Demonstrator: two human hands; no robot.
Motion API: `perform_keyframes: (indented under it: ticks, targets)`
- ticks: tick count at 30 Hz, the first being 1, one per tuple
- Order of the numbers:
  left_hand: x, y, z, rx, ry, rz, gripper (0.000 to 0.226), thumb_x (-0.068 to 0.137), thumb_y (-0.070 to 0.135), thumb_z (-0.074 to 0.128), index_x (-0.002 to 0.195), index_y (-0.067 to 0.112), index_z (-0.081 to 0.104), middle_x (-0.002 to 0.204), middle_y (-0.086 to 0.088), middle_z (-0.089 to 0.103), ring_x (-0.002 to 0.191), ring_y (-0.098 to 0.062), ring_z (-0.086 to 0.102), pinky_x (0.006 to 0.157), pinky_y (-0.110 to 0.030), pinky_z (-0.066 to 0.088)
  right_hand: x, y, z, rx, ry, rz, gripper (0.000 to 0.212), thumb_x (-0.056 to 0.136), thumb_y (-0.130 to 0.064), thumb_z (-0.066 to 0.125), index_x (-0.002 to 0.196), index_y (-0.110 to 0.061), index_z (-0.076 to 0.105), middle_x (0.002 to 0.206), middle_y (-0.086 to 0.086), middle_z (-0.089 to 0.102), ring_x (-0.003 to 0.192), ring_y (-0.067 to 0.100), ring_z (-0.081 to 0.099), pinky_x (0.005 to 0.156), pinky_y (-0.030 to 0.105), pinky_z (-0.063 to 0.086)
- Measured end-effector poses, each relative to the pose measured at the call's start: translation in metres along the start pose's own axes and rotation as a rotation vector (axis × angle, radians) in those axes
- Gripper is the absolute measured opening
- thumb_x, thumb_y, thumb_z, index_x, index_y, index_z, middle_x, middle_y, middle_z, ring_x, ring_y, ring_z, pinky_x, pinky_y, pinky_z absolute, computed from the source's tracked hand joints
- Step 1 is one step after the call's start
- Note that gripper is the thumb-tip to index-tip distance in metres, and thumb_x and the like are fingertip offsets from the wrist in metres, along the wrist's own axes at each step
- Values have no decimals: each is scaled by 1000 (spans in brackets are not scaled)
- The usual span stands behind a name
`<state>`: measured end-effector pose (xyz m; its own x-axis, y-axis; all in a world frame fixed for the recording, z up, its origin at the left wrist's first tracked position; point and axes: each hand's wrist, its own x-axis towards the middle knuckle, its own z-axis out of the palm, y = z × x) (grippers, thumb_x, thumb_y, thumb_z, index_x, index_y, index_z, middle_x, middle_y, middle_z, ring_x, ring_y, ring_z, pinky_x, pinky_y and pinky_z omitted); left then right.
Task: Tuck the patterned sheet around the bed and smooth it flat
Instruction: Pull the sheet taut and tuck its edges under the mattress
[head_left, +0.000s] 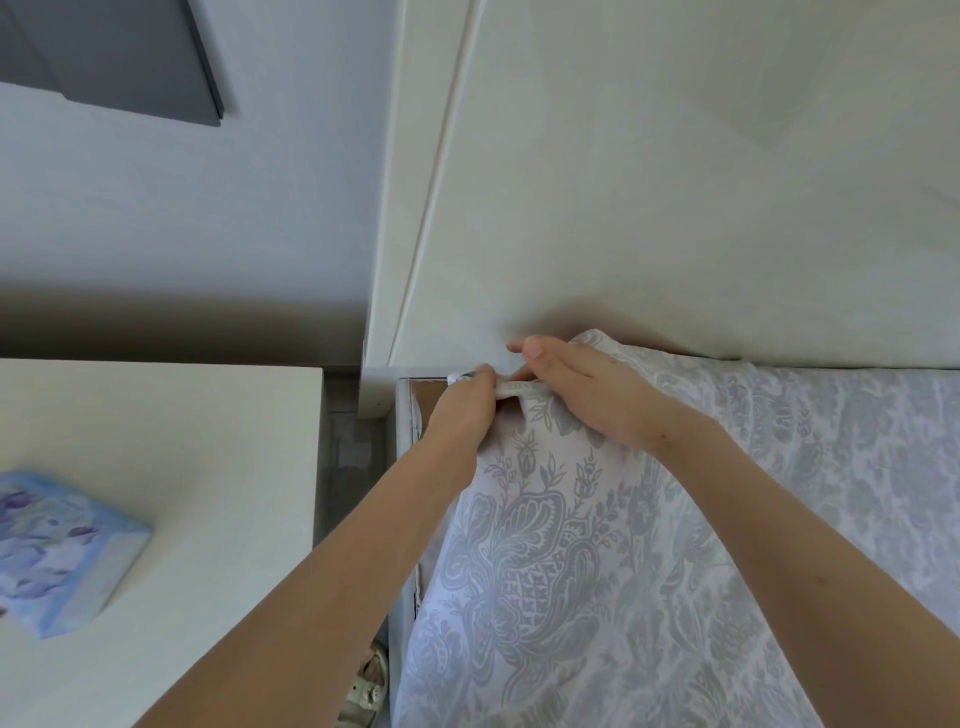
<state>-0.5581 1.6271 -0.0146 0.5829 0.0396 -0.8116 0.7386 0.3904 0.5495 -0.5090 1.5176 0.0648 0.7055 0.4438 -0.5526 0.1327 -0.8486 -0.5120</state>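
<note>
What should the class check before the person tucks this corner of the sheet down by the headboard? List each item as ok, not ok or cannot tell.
1. Left hand has a grip on the hem of the patterned sheet: ok.
2. Right hand has a grip too: cannot tell. It lies on the sheet, but its fingers are partly hidden.
3. Bed corner is covered: not ok, it shows bare beside the left hand.
4. Sheet lies flat at the headboard: not ok, it bunches up against it.
5. Far side of the bed is tucked: cannot tell, out of view.
</note>
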Motion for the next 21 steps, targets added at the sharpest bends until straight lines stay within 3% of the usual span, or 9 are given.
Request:
perform_keyframes:
  ticks: [4,8,11,14,17,21]
  targets:
    - [-2,-3,-5,-106,-44,-25,50,98,50,29,92,16,65,88,-4,68,83,-17,64,71,-29,49,4,-4,0,-90,-79,25,51,95,-57,17,131,-32,44,123,-6,58,120,17,49,107,37,31]
    - [-5,-12,-4,-106,58,100,71,81,73,29,97,17,70,96,-4,72,95,-22,66,91,-41,50,15,-7,0,-108,-131,81,48,85,-72,14,102,-38,43,120,-3,56,122,21,46,107,43,31]
    - [-13,-18,-3,-238,97,293,48,93,54,33,98,15,60,97,-1,68,91,-17,66,83,-35,50,22,-9,-2,-74,-146,163,60,86,-74,15,110,-32,51,118,-4,57,119,18,46,107,39,31]
    - [-24,-21,1,-179,-49,502,46,93,48,34,106,18,67,109,1,69,105,-12,63,95,-34,46,25,-10,-6,36,-107,206,76,77,-83,17,121,-33,53,123,-9,58,121,13,48,110,40,30]
    - [-26,-21,5,-29,-19,557,50,99,45,30,108,16,68,108,1,69,105,-10,62,96,-30,45,23,-9,-8,149,-73,236,70,85,-76,19,129,-33,51,129,-7,57,122,11,49,112,38,29]
    - [-27,-9,8,170,92,535,56,100,46,25,101,9,67,103,-6,68,100,-18,59,92,-33,44,20,-10,-7,180,-39,239,70,89,-72,18,120,-25,59,115,-3,65,112,14,57,107,36,34]
